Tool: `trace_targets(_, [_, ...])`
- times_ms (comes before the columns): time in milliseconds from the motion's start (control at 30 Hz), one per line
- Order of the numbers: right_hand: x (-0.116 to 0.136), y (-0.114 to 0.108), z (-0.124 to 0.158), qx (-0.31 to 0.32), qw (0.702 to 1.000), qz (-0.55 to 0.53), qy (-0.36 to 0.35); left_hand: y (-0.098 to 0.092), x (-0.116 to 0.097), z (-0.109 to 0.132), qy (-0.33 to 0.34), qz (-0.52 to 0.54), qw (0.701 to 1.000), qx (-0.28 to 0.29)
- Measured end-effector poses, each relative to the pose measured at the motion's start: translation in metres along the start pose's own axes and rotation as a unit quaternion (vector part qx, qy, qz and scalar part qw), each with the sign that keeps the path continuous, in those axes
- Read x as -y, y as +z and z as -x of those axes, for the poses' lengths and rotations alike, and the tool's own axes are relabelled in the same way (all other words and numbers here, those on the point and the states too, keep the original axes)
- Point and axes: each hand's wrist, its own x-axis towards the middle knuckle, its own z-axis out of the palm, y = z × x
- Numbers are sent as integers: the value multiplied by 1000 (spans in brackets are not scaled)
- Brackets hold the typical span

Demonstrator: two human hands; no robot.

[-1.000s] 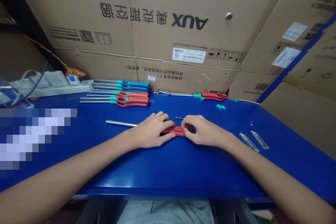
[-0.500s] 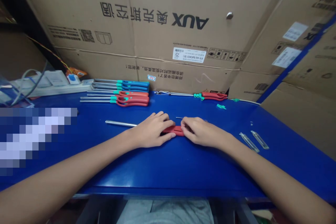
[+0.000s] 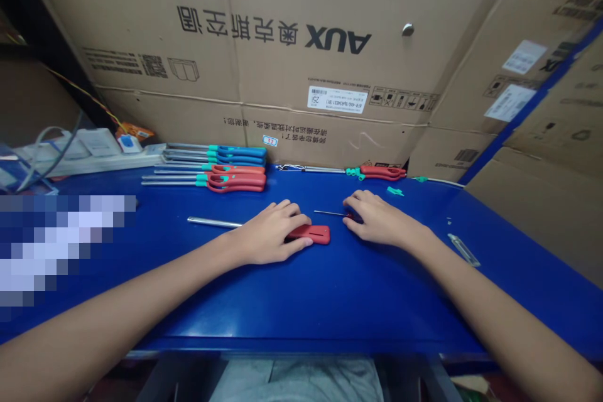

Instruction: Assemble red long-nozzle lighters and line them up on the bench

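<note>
My left hand (image 3: 272, 233) lies on the blue table (image 3: 301, 295), its fingers closed over a red lighter handle (image 3: 315, 233) whose metal tube (image 3: 211, 222) sticks out to the left. My right hand (image 3: 377, 220) rests a little further back and to the right, fingers curled over the end of a thin metal wire (image 3: 330, 213). Whether it pinches the wire is hidden by the fingers.
Finished long lighters with blue and red handles (image 3: 221, 166) lie in a row at the back left. Another red one (image 3: 377, 171) and small teal parts (image 3: 394, 191) lie at the back. A clear strip (image 3: 464, 249) lies on the right. Cardboard boxes (image 3: 282, 56) wall the back.
My right hand has left the red handle and moved back and to the right, onto the thin wire. My left hand has stayed on the handle.
</note>
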Motion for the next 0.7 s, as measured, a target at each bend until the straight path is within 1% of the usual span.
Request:
trace_targets(67, [-3,1,-1,23,999,17,20,0,0,0,-2,2,1000,1])
trace_targets(100, [-3,1,-2,20,999,15,23,0,0,0,-3,3,1000,3])
trace_targets(167, [-3,-1,-2,-2,1000,-19,25,0,0,0,-3,2,1000,7])
trace_targets(233, [-2,-4,-1,-31,996,-83,23,0,0,0,-2,0,1000,8])
trace_targets(333, [0,-10,0,-86,982,-166,-4,0,0,0,-2,-4,1000,8])
trace_targets(433, [6,-13,1,-144,961,-233,-37,0,0,0,1,-9,1000,5])
trace_targets(500, [10,-13,1,-170,940,-293,-43,0,0,0,2,-13,1000,3])
trace_targets(600, [18,-15,1,-179,905,-384,-34,0,0,0,0,-14,1000,4])
trace_targets(700, [23,-15,3,-180,880,-438,-31,1,0,0,1,-14,1000,4])
